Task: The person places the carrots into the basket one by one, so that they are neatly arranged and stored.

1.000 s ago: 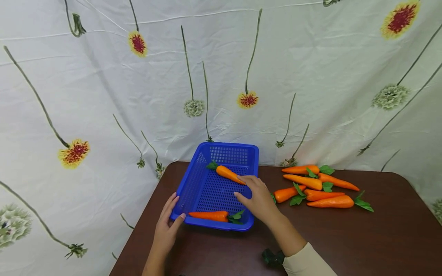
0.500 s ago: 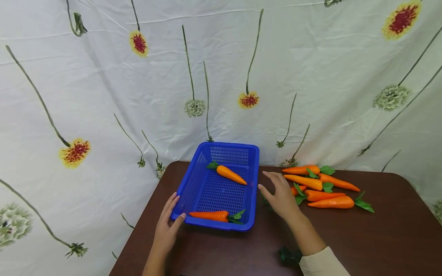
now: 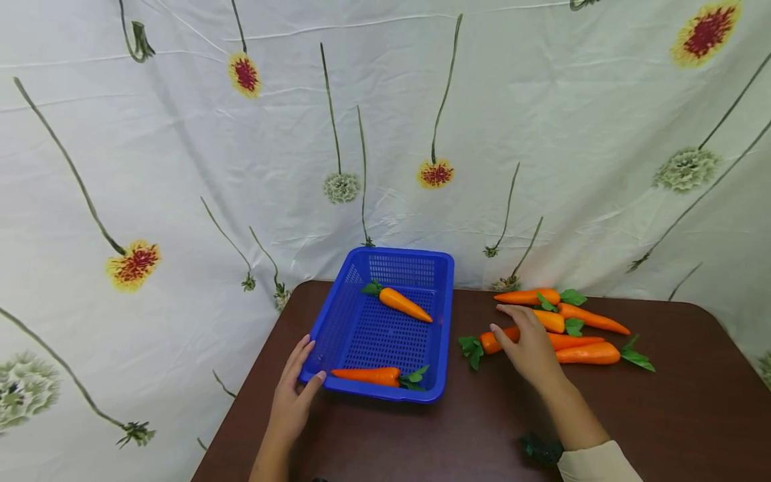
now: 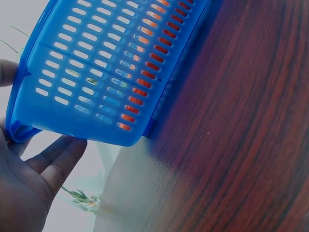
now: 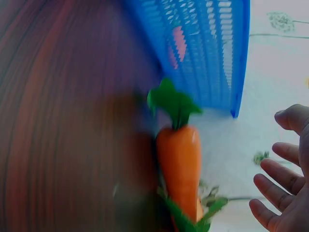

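My left hand (image 3: 289,398) holds the near-left corner of the blue basket (image 3: 448,321), thumb on the front rim and fingers along the left side. The left wrist view shows those fingers against the basket's slotted wall (image 4: 101,113). Inside the basket lie two carrots: one with its leaves at the far left (image 3: 403,304), another along the near wall (image 3: 370,376). My right hand (image 3: 530,348) hovers over the carrot pile, its fingers spread and holding nothing. Below it is a carrot with leaves toward the basket (image 3: 490,343), partly hidden; the right wrist view shows a carrot (image 5: 178,157) near the hand.
Several more carrots lie at the right, among them one at the back (image 3: 524,297), one pointing right (image 3: 596,318) and one in front (image 3: 593,353). They rest on the dark brown table (image 3: 680,415). A flowered cloth (image 3: 385,134) hangs behind it.
My right hand has drawn back from the carrot in the basket and moved right, over the carrot pile. My left hand stays at the basket's corner.
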`<action>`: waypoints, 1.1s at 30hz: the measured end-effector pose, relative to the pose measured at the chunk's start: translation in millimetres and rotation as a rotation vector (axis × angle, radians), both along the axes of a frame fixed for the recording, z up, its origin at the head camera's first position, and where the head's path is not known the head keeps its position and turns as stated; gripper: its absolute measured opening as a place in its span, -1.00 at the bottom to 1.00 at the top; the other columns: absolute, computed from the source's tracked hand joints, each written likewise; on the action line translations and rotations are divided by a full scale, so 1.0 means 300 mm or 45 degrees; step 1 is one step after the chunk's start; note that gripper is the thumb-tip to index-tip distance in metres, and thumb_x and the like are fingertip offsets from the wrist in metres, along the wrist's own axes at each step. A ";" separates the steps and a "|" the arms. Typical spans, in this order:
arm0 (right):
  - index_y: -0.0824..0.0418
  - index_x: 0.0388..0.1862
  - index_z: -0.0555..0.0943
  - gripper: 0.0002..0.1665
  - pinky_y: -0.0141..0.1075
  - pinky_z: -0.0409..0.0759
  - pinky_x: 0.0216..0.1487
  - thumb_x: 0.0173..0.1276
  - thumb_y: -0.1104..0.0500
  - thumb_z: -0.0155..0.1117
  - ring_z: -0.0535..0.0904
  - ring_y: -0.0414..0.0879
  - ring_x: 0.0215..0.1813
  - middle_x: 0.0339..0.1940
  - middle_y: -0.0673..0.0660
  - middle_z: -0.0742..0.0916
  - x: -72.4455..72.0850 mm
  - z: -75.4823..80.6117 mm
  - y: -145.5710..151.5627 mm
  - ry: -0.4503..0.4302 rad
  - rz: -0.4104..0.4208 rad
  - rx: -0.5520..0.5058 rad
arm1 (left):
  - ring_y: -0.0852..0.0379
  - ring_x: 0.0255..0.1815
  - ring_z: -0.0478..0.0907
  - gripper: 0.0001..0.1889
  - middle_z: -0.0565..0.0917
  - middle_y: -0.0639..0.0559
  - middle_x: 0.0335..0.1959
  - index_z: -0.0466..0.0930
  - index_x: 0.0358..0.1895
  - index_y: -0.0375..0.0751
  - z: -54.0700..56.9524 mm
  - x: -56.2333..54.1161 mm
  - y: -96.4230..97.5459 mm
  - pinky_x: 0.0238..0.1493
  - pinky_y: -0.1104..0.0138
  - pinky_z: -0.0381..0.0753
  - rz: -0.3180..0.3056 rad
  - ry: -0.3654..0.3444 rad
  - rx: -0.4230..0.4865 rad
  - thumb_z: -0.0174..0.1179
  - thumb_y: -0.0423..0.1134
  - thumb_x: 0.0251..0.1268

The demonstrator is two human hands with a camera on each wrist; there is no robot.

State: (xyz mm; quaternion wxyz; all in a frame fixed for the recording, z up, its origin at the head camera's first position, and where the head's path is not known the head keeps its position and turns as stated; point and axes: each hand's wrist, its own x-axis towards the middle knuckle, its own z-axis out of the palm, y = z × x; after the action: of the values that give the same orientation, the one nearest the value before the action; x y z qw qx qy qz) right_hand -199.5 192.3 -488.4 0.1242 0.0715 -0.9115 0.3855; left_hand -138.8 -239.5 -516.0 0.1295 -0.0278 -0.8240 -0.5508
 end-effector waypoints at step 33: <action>0.36 0.20 0.55 -0.40 0.44 0.30 0.06 0.30 0.07 0.46 0.40 0.48 0.18 0.15 0.48 0.57 0.101 -0.105 0.410 0.051 -0.112 0.393 | 0.62 0.40 0.18 -0.40 0.19 0.02 0.63 0.34 0.51 -0.03 0.005 0.004 0.007 0.19 0.76 0.33 0.008 0.017 -0.005 0.20 -0.33 0.43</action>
State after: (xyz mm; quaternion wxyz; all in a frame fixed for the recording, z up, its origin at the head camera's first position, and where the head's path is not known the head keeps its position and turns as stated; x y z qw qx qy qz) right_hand -169.3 315.2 -520.1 0.1468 0.0574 -0.9595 0.2335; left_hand -137.4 -237.5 -514.5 0.1368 -0.0291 -0.8243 -0.5487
